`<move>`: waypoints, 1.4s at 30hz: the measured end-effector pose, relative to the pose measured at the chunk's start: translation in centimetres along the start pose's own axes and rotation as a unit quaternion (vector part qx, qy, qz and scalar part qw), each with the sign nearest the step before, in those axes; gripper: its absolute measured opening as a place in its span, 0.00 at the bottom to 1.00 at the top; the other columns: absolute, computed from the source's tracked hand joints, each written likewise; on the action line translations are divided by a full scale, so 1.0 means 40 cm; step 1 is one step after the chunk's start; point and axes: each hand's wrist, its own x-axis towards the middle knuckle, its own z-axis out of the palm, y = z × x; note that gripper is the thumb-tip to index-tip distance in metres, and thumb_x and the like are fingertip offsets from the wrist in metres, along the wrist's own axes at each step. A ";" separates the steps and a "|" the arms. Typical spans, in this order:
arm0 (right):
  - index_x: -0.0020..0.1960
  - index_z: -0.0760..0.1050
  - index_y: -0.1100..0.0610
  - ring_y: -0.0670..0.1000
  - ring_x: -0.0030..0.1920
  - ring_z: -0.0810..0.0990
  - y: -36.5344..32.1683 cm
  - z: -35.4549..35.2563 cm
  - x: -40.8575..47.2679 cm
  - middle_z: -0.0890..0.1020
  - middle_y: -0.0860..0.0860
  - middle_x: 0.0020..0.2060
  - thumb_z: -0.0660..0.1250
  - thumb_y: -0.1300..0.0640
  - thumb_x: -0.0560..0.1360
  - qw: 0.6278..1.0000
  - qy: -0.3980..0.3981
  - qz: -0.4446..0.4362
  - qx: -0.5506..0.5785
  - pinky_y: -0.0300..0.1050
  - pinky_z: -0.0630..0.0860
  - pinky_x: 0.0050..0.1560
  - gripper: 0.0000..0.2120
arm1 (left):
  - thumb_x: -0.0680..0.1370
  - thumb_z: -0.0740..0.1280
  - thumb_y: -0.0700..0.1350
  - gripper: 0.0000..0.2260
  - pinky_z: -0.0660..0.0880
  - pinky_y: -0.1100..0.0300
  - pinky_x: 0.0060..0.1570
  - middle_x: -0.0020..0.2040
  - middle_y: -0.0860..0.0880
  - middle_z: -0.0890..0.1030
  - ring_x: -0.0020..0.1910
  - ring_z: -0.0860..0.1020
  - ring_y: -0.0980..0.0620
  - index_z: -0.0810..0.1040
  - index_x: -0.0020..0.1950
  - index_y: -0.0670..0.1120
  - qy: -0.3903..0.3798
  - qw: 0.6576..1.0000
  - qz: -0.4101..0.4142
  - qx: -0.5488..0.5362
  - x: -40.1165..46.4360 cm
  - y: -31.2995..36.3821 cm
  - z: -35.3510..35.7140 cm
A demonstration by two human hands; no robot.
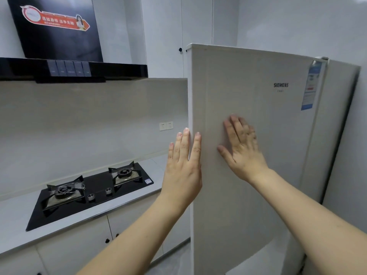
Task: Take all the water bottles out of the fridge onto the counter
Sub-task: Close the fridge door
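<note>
Nearest the camera, both forearms are extended toward the fridge door (248, 135), which fills the frame from 12 to 5 o'clock. The left hand (183, 165) is held with fingers straight and close together, fingertips at the door's free edge, judged to be positioned for finding a grip there. The right hand (241, 147) is laid flat on the door face, fingers spread and slightly blurred, probably steadying or pushing. Nothing is gripped by either hand. The door is seen only from its outside, so whether it stands slightly ajar cannot be told. No water bottles are in view; they are presumed behind the door, and the task is judged barely begun. At 8 o'clock the bench (17, 219) carries a gas hob (95, 193). Farther, at 10 o'clock, an extractor hood (59, 68) is mounted.
</note>
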 end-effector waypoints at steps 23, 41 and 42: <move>0.78 0.52 0.53 0.58 0.77 0.52 0.126 0.332 0.266 0.52 0.52 0.78 0.56 0.38 0.77 0.975 0.054 -0.094 -0.194 0.62 0.51 0.75 0.35 | 0.81 0.62 0.47 0.34 0.56 0.55 0.73 0.80 0.41 0.45 0.78 0.50 0.42 0.46 0.80 0.43 0.011 0.975 -0.076 -0.210 0.270 -0.271 0.311; 0.78 0.56 0.54 0.54 0.78 0.47 0.271 0.543 0.399 0.55 0.53 0.77 0.58 0.40 0.77 0.957 0.072 -0.113 -0.258 0.63 0.48 0.74 0.34 | 0.80 0.64 0.53 0.37 0.53 0.54 0.73 0.79 0.40 0.46 0.77 0.50 0.42 0.46 0.80 0.44 0.034 0.950 -0.147 -0.273 0.487 -0.360 0.599; 0.78 0.56 0.54 0.54 0.78 0.48 0.279 0.555 0.406 0.56 0.53 0.77 0.59 0.40 0.77 0.955 0.075 -0.113 -0.264 0.62 0.48 0.74 0.35 | 0.79 0.64 0.53 0.37 0.53 0.54 0.73 0.79 0.40 0.47 0.77 0.50 0.42 0.47 0.80 0.44 0.032 0.949 -0.150 -0.277 0.499 -0.367 0.613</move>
